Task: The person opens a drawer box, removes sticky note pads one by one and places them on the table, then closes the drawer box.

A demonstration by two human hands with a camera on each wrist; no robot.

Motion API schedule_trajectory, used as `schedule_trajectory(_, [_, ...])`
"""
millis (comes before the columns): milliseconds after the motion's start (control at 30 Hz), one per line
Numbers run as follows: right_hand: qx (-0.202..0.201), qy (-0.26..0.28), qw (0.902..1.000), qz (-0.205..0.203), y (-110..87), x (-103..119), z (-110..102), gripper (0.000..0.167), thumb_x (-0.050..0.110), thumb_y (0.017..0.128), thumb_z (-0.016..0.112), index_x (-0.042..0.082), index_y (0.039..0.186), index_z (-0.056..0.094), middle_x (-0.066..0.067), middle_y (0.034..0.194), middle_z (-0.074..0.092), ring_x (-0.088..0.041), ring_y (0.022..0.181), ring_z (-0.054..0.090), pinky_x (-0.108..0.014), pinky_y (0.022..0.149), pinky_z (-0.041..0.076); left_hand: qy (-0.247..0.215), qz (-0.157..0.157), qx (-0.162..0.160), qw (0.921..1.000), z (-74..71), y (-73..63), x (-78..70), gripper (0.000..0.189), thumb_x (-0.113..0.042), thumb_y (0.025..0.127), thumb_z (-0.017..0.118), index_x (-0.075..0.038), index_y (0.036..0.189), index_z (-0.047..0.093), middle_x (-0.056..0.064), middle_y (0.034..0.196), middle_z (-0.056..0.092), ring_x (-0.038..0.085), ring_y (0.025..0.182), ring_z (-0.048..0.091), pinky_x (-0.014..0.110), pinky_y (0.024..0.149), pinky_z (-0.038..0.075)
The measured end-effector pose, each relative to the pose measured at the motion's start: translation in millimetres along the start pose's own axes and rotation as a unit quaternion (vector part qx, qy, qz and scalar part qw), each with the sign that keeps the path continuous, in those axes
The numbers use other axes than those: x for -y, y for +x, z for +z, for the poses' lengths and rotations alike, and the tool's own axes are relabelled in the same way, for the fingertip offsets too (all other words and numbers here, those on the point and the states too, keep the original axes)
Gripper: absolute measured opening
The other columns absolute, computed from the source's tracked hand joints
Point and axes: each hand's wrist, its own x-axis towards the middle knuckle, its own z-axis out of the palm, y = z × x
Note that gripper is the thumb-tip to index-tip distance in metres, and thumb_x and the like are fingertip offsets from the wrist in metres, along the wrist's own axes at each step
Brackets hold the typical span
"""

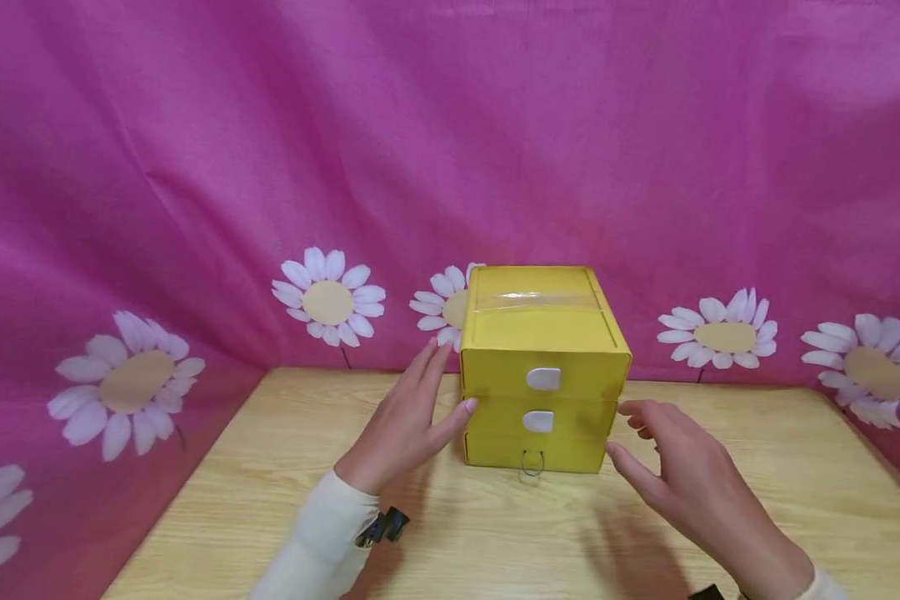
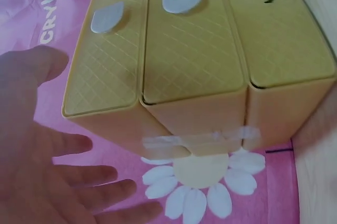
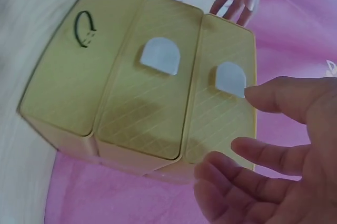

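Note:
A yellow box point(image 1: 502, 375) stands on the table, its front showing three stacked tiers. White rounded tabs point(image 1: 543, 379) mark the upper two tiers, and a dark cord loop point(image 1: 532, 463) hangs from the lowest. Clear tape point(image 1: 525, 300) crosses the top. My left hand point(image 1: 405, 417) is beside the box's left side with fingers extended; in the left wrist view a gap shows between hand and box. On the right side, my right hand point(image 1: 682, 467) has loosely bent, spread fingers close to the box. Whether its fingertips touch it, I cannot tell. Neither hand holds anything.
The light wooden table point(image 1: 255, 500) extends on both sides of the box. Behind it and at the sides hangs a pink cloth point(image 1: 570, 150) printed with white daisies. Small black devices sit at both wrists, such as the left wrist device point(image 1: 382, 527).

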Motion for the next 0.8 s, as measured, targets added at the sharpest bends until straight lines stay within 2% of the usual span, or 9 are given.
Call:
schedule_trajectory(100, [-0.004, 0.007, 1.0000, 0.001, 3.4, 2.3, -0.3, 0.033, 0.016, 0.080, 0.076, 0.013, 0.110, 0.062, -0.002, 0.102, 0.066, -0.019, 0.086, 0.062, -0.040, 0.066, 0.052, -0.022, 0.005, -0.024, 0.9995, 1.2, 7.5, -3.6, 0.075, -0.052, 0.093, 0.053, -0.026, 0.155, 0.019, 0.001, 0.159, 0.020, 0.022, 0.141, 0.030, 0.054, 0.105, 0.037])
schedule_trajectory(200, [-0.014, 0.018, 0.9997, -0.007, 7.8, 5.1, 0.4, 0.032, 0.013, 0.079, 0.075, 0.013, 0.108, 0.063, 0.001, 0.099, 0.066, -0.016, 0.083, 0.062, -0.036, 0.065, 0.053, -0.042, 0.005, -0.033, 0.9985, 1.9, 12.9, -6.4, 0.072, -0.050, 0.093, 0.054, -0.028, 0.154, 0.021, 0.000, 0.158, 0.023, 0.023, 0.139, 0.033, 0.056, 0.104, 0.038])
schedule_trajectory(367, [-0.017, 0.048, 0.9985, -0.019, 18.4, 11.3, 4.5, 0.030, 0.009, 0.080, 0.074, 0.010, 0.108, 0.063, 0.002, 0.096, 0.066, -0.012, 0.082, 0.062, -0.031, 0.065, 0.055, -0.071, 0.012, -0.057, 0.9958, 2.4, 18.4, -7.9, 0.067, -0.046, 0.093, 0.056, -0.024, 0.151, 0.031, 0.002, 0.155, 0.027, 0.023, 0.137, 0.037, 0.055, 0.103, 0.040])
schedule_trajectory(567, [-0.030, 0.062, 0.9976, -0.013, 28.2, 16.8, 9.3, 0.029, 0.009, 0.080, 0.075, 0.008, 0.107, 0.065, 0.001, 0.088, 0.066, -0.013, 0.077, 0.062, -0.027, 0.062, 0.052, -0.107, 0.028, -0.072, 0.9912, 4.8, 25.9, -8.0, 0.062, -0.045, 0.094, 0.055, -0.025, 0.149, 0.035, 0.002, 0.155, 0.029, 0.024, 0.139, 0.034, 0.057, 0.104, 0.037])
schedule_trajectory(800, [-0.020, 0.096, 0.9952, 0.006, 39.1, 21.5, 14.1, 0.028, 0.011, 0.084, 0.072, 0.008, 0.111, 0.063, 0.000, 0.089, 0.068, -0.013, 0.078, 0.064, -0.032, 0.064, 0.055, -0.144, 0.024, -0.084, 0.9858, 9.8, 38.1, -7.6, 0.057, -0.043, 0.094, 0.055, -0.028, 0.146, 0.040, 0.001, 0.155, 0.029, 0.022, 0.140, 0.030, 0.060, 0.105, 0.033])
